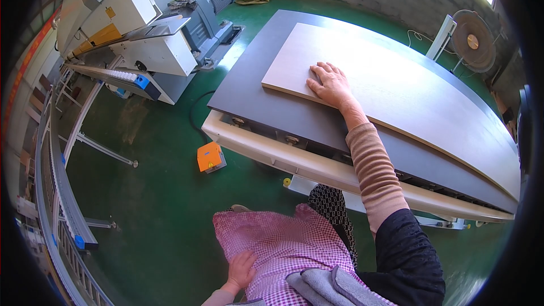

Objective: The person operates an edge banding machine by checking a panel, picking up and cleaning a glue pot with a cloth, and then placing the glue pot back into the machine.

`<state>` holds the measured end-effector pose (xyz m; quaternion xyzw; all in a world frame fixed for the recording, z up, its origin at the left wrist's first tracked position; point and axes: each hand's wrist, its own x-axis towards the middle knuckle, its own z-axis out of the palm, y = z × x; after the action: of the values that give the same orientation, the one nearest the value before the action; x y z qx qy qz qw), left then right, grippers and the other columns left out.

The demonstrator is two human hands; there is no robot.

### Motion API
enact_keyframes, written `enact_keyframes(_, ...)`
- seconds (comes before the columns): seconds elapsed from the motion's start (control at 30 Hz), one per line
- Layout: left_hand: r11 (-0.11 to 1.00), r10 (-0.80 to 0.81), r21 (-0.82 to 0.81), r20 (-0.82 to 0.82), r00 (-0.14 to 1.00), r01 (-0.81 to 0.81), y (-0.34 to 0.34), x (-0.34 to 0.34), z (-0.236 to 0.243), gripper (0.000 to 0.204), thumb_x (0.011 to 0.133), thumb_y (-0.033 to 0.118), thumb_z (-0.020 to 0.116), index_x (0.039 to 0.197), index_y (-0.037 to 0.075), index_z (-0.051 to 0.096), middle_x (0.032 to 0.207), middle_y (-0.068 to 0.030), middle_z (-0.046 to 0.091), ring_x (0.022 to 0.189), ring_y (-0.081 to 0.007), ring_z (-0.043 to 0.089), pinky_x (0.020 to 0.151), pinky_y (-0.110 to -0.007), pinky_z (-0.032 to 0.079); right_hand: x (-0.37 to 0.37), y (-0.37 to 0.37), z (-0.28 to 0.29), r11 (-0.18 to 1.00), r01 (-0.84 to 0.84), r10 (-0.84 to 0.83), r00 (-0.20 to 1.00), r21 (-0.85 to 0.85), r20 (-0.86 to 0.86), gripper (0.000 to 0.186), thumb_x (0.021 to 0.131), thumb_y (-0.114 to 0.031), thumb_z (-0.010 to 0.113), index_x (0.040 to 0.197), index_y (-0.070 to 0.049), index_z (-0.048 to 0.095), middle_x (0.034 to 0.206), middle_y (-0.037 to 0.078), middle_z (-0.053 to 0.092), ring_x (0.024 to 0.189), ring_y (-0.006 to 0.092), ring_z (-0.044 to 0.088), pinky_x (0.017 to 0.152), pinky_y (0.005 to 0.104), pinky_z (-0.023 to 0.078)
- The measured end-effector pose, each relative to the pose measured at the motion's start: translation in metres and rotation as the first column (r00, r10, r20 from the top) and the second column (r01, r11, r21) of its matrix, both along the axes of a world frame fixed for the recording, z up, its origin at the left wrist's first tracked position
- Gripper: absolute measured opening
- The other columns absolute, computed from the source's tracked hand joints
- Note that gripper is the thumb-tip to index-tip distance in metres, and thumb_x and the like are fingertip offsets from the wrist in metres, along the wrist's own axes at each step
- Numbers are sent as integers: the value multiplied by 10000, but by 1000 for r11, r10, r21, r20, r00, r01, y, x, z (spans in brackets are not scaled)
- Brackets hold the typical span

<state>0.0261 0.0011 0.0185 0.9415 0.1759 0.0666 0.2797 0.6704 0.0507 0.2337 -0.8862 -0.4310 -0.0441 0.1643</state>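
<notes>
My right hand (pixel 330 84) lies flat, fingers spread, on the near edge of a light wood-coloured panel (pixel 396 73). That panel rests on top of a larger dark grey panel (pixel 272 102), both stacked on a cream-coloured table (pixel 266 150). My left hand (pixel 242 270) sits low at my side, fingers curled against my pink checked apron (pixel 283 243). A grey cloth (pixel 323 286) hangs by my waist.
A white and grey woodworking machine (pixel 147 34) with a blue-grey motor (pixel 212 0) stands at the upper left. A long roller conveyor (pixel 62 192) runs along the left. An orange foot pedal (pixel 209 157) lies on the green floor. A fan (pixel 471 39) stands at the upper right.
</notes>
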Motion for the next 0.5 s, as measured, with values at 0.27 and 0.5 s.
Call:
enact_keyframes(0.27,1000,3,-1,-5,1000,-3,0,-1,-1,502,872,333,626,1327,129,685,1413,-127,635,1329,-347,575,1102,-516,419,-3,-1,4,1000,5,-5,1000,-13,-8,631,1069,-536,477,1573,-159,510,1681,118,412,1596,316,284,1319,454,175)
enact_keyframes(0.5,1000,-1,1,-2,1000,1,1,-1,-2,498,872,328,622,1320,121,686,1407,-132,639,1325,-349,578,1099,-521,426,-3,0,4,1000,8,-9,1000,-12,-21,636,1071,-541,481,1576,-156,507,1683,118,408,1598,314,280,1321,454,173)
